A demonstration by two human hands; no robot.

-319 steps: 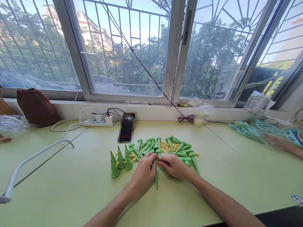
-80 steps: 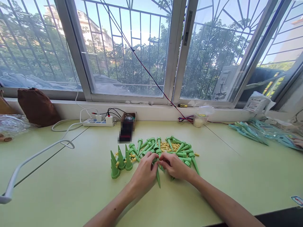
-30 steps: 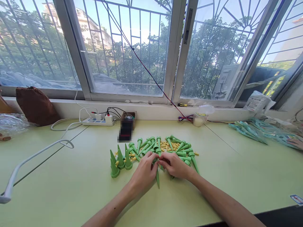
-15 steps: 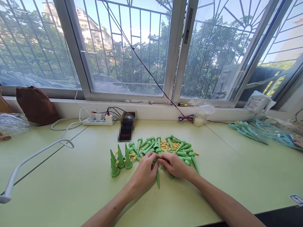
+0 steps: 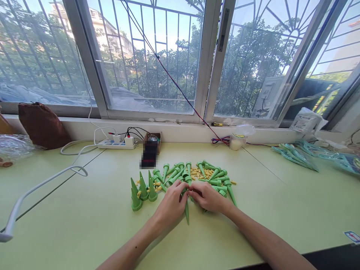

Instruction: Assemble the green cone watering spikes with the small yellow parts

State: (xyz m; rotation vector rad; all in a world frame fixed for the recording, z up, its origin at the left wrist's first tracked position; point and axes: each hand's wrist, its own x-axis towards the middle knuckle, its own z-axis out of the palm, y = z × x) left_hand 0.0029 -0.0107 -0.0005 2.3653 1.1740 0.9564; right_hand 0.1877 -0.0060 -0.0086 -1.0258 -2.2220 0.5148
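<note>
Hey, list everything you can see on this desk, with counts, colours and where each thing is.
Loose spikes: a heap, too many to count, green, mid-table behind the hands.
Upright spikes: about four, green, standing left of the heap.
Small pegs: many, yellow, scattered among the heap.
Held spike: one, green, tip towards the camera, between both hands.
Power strip: one, white, by the sill.
Pouch: one, brown, far left.
Jar: one, pale, by the sill.
Packets: several, teal, far right.
Table: one, pale green.
Left hand: one, pinching the held spike's top.
Right hand: one, pinching the same top.
</note>
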